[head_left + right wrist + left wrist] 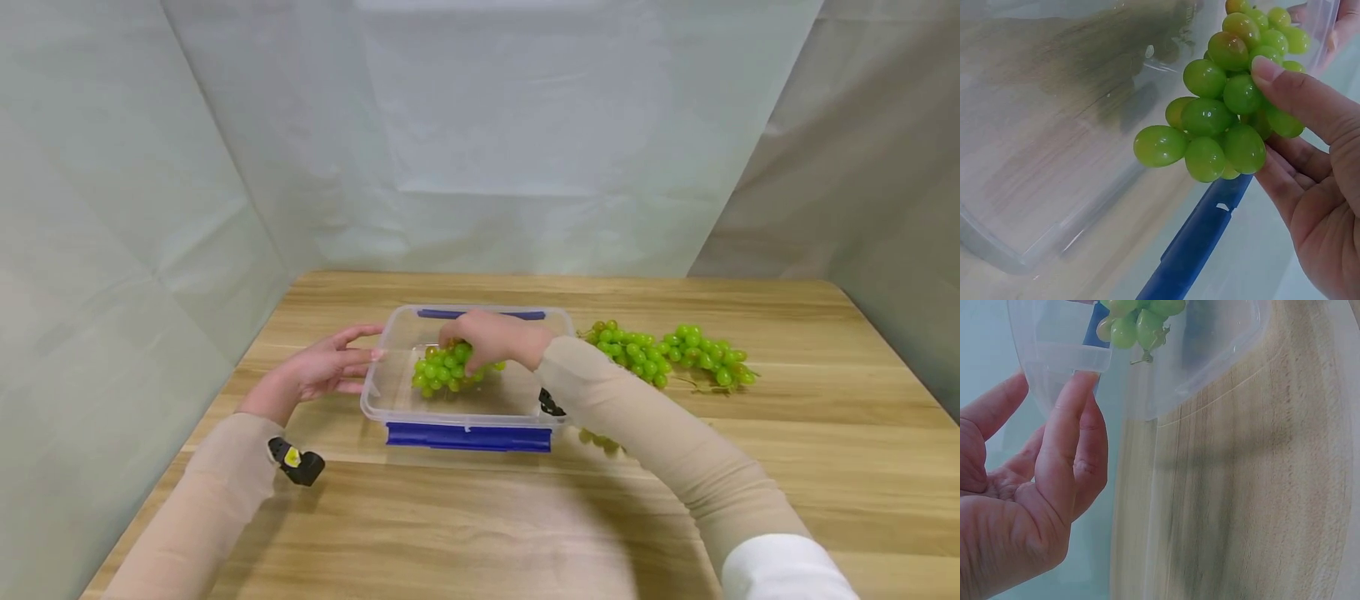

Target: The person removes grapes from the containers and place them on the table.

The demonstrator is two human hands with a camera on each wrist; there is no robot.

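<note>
A clear plastic box with blue clips stands on the wooden table. My right hand reaches into it and grips a bunch of green grapes, held inside the box. In the right wrist view the thumb and fingers curl round the grapes above the box floor. My left hand lies open at the box's left side, straight fingertips touching its rim. Grapes show through the clear wall in the left wrist view.
Two more bunches of green grapes lie on the table right of the box. A few grapes show under my right forearm. Pale fabric walls close in the table on three sides.
</note>
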